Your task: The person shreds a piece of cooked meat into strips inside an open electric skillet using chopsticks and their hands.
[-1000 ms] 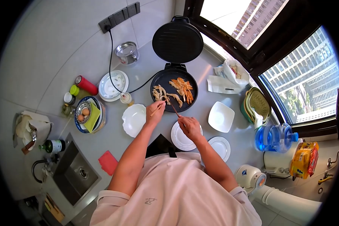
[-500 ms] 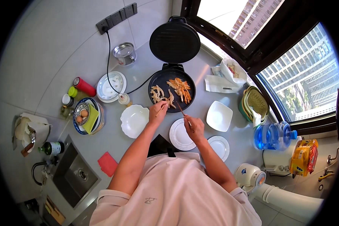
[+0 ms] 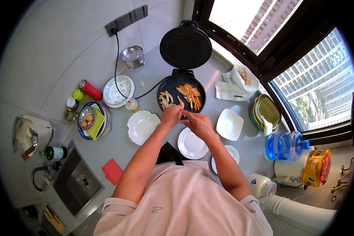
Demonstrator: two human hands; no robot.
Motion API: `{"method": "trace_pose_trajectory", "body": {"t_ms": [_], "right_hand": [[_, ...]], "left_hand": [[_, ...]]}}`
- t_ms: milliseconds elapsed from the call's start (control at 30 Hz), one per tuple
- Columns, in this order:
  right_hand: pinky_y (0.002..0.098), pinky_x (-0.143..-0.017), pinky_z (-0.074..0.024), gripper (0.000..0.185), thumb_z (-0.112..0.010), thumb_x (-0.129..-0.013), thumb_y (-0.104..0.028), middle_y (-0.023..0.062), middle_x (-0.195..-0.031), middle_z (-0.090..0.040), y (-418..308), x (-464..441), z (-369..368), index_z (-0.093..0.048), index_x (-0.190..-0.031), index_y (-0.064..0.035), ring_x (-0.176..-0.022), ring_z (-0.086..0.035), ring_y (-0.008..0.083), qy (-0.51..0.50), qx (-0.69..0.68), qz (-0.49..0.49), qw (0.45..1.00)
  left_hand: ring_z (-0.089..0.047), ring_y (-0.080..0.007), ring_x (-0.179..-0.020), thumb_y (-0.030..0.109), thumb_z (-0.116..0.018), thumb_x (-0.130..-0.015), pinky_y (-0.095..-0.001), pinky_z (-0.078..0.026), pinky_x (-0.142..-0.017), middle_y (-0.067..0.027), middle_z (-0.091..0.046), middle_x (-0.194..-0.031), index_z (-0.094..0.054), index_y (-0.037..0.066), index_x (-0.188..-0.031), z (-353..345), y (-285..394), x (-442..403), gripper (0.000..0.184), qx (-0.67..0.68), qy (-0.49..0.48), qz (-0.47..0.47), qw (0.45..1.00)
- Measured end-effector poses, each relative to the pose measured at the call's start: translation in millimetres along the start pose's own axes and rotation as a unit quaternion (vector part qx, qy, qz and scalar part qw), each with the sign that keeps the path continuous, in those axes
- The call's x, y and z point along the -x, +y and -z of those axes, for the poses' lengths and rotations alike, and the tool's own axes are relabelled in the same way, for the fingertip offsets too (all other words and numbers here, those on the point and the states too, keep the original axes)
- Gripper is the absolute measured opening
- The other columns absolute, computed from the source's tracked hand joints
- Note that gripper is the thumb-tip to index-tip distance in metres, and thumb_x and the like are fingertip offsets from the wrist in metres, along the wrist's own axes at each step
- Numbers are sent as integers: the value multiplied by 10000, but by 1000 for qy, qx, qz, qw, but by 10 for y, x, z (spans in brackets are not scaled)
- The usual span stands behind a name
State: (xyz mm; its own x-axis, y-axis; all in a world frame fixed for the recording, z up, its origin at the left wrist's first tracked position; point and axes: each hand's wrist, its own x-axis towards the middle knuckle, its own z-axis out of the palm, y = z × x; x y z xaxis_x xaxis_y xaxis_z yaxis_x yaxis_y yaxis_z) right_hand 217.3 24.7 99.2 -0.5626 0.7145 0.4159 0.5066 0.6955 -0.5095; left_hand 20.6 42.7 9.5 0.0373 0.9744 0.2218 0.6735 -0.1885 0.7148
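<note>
At the near rim of the round black electric griddle, my two hands meet. My left hand is closed; the thin chopstick it held a moment ago is hidden by its fingers. My right hand bends in against it, fingertips pinched together at the left hand's fingers; what they hold cannot be made out. Pale strips of meat lie at the griddle's left side, close to my left hand. Reddish-orange strips lie at its right. The griddle's lid stands raised behind.
A white scalloped bowl stands left of my arms, a square white bowl right. White plates lie under my right forearm. A power cord crosses to the griddle. Farther left are eggs in a bowl and a sink.
My right hand has moved up and left to meet my left hand. The chopsticks seen in both hands earlier no longer show. The view has shifted slightly.
</note>
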Motion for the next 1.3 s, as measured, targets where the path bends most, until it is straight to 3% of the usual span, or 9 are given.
{"method": "trace_pose_trajectory", "body": {"t_ms": [233, 400, 533, 800, 900, 1000, 1100, 1200, 1300], "right_hand": [[485, -712, -598, 156, -698, -1017, -196, 133, -920, -772, -24, -375, 90, -698, -1154, -122, -819, -737, 398, -122, 43, -37, 991], [507, -691, -597, 134, -691, -1002, -193, 183, -832, -748, 68, -456, -89, -664, -1090, -96, -744, -727, 423, -48, 57, -99, 992], [520, -662, -580, 165, -703, -951, -190, 226, -754, -709, 244, -583, -109, -632, -996, -48, -700, -711, 444, 32, 12, -174, 984], [430, -698, -584, 171, -727, -944, -171, 229, -792, -728, 254, -694, -197, -677, -1003, -18, -719, -730, 396, 56, -32, -241, 969], [464, -716, -593, 151, -738, -920, -190, 194, -762, -739, 225, -613, -173, -698, -977, -56, -732, -733, 415, 46, -36, -258, 964], [413, -700, -599, 168, -775, -948, -205, 187, -798, -767, 264, -451, -180, -753, -970, -39, -727, -766, 360, 3, -16, -296, 955], [360, -686, -596, 239, -803, -976, -245, 191, -839, -788, 95, -293, -71, -801, -1007, -9, -731, -792, 274, 75, -88, -322, 940], [299, -683, -579, 240, -818, -999, -211, 148, -846, -811, 150, -115, -145, -816, -1063, 20, -730, -762, 150, 93, -47, -327, 939], [258, -679, -554, 181, -813, -1004, -123, 66, -844, -803, 142, -56, -382, -808, -1091, 35, -737, -686, 79, 141, -169, -307, 926]], "left_hand": [[-732, -455, -919, 127, -711, -918, -529, -590, -781, -216, -762, -920, -755, 54, -929, 137, 160, -142, 86, 3, -47, -31, 998], [-745, -440, -907, 78, -751, -902, -496, -601, -784, -215, -768, -909, -783, 41, -1009, 127, 175, -190, 118, 14, -37, -3, 999], [-788, -270, -834, 108, -725, -954, -369, -614, -781, -163, -808, -955, -787, 36, -1223, 134, 18, 12, 285, 175, 34, 130, 975], [-799, -281, -861, 125, -725, -977, -373, -615, -800, -165, -816, -949, -812, 62, -1176, 505, -275, 373, 225, 113, 84, 168, 976], [-801, -266, -866, 141, -738, -984, -367, -616, -807, -148, -823, -957, -811, 60, -1176, 581, -353, 467, 221, 120, 91, 181, 972], [-796, -307, -841, 140, -733, -981, -386, -615, -776, -179, -808, -931, -798, 36, -1151, 614, -412, 521, 210, 125, 100, 160, 974], [-793, -292, -830, 142, -736, -982, -382, -612, -770, -171, -807, -925, -797, 36, -1152, 608, -473, 544, 210, 138, 97, 152, 974], [-791, -281, -825, 145, -738, -982, -377, -609, -766, -166, -807, -927, -796, 37, -1157, 592, -545, 577, 213, 144, 86, 153, 974], [-804, -252, -875, 146, -742, -992, -356, -619, -808, -132, -829, -969, -803, 43, -1173, 573, -589, 590, 216, 139, 43, 170, 975]]}}
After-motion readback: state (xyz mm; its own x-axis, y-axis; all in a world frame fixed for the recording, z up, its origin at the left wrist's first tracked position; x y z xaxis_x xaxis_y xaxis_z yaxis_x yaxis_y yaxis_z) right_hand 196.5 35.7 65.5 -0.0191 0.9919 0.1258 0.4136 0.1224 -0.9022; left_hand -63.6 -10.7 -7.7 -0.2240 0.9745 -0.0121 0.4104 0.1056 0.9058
